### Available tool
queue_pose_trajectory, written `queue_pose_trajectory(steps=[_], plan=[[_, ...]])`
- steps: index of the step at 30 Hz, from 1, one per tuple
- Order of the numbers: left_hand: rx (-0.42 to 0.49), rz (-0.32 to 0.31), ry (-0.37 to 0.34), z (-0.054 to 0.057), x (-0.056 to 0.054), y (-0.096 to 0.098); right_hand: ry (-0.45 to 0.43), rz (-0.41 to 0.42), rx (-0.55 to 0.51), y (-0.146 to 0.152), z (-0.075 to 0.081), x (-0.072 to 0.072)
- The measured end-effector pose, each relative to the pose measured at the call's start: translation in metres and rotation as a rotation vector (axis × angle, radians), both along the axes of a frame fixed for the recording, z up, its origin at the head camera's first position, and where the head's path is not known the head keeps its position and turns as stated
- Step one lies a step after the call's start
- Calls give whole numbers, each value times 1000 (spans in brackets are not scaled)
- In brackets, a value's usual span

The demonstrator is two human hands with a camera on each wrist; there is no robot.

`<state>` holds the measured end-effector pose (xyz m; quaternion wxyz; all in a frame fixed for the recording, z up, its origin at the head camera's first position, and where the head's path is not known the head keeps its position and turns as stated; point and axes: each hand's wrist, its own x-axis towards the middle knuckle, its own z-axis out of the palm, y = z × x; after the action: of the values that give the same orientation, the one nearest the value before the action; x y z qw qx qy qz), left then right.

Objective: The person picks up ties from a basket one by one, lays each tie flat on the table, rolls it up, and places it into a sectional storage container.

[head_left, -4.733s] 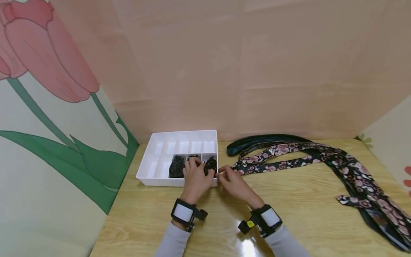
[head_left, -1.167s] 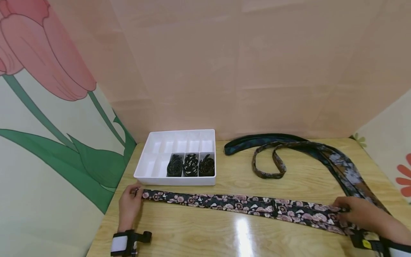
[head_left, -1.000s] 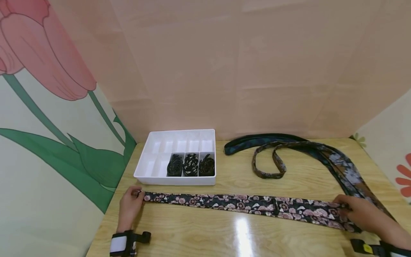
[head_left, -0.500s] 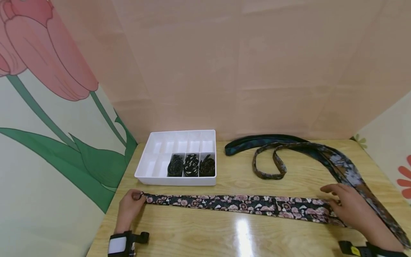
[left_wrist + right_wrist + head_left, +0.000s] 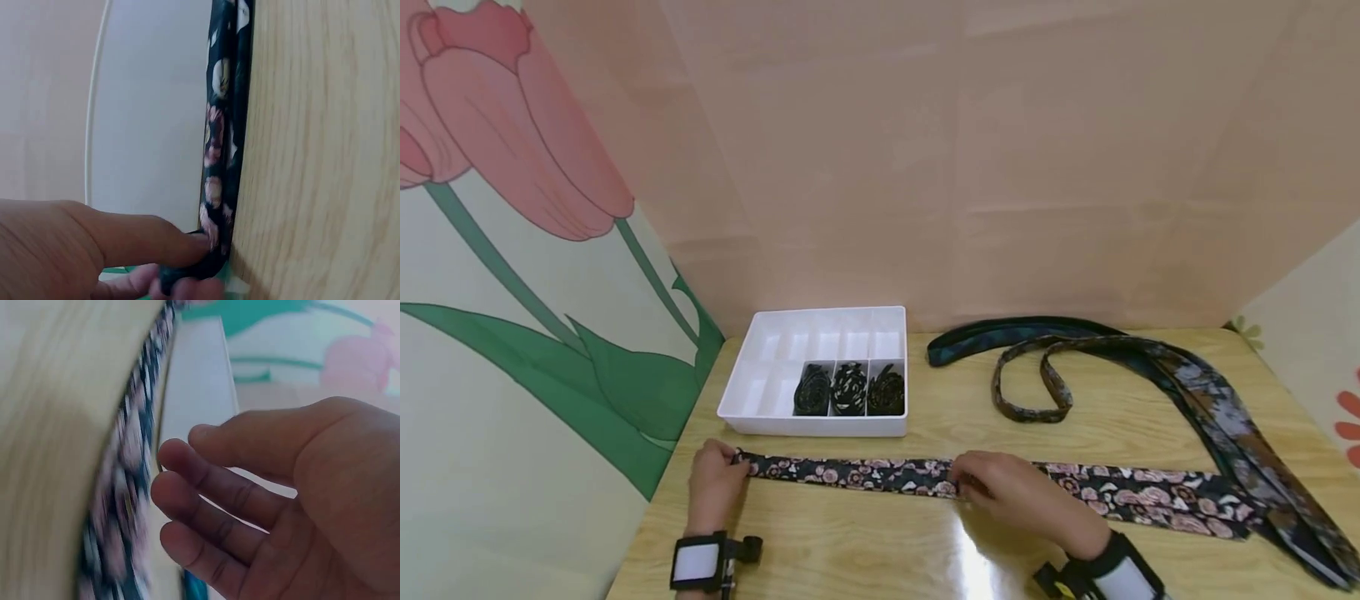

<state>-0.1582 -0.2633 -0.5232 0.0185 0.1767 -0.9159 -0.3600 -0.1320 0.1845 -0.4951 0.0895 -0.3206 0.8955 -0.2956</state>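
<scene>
A dark necktie with pink roses (image 5: 850,473) lies stretched across the table in front of the tray. At its narrow end, my left hand (image 5: 713,492) pinches the tip between thumb and fingers; the left wrist view shows the thumb (image 5: 181,247) pressed on the fabric. My right hand (image 5: 1011,492) is over the middle of the tie, hiding a stretch of it in the head view. Seen from the right wrist, its loosely bent fingers (image 5: 212,519) are apart from the blurred tie, with nothing between them. The tie's wide end lies flat at the right.
A white divided tray (image 5: 820,427) stands behind the tie, with three rolled dark ties (image 5: 849,389) in its front compartments. At the right, a brown-grey floral tie (image 5: 1210,383) lies over a dark blue-green tie (image 5: 1000,335), their lower parts meeting the rose tie's wide end.
Both hands have left the tray, and the rose tie has been pulled from the right-hand heap and laid straight. My right hand has since let go of its wide part and moved left.
</scene>
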Motion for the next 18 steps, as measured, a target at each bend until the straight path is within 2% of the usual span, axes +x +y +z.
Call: queue_pose_trajectory(steps=[2, 5, 9, 13, 16, 18], plan=[[-19, -6, 25, 0, -1, 4, -37, 30, 5, -18, -7, -5], [-38, -38, 68, -1, -2, 11, -94, 24, 37, -35, -19, -11], [-40, -90, 96, -4, 0, 18, -135, -20, 54, -41, -29, -14], [-41, -86, 121, -6, 1, 20, -153, -35, 35, -41, -32, -15], [-44, -56, 94, -6, 3, 20, -158, -33, 32, -41, -33, -16], [-47, -41, 49, -6, 3, 19, -158, -34, 36, -41, -33, -16]])
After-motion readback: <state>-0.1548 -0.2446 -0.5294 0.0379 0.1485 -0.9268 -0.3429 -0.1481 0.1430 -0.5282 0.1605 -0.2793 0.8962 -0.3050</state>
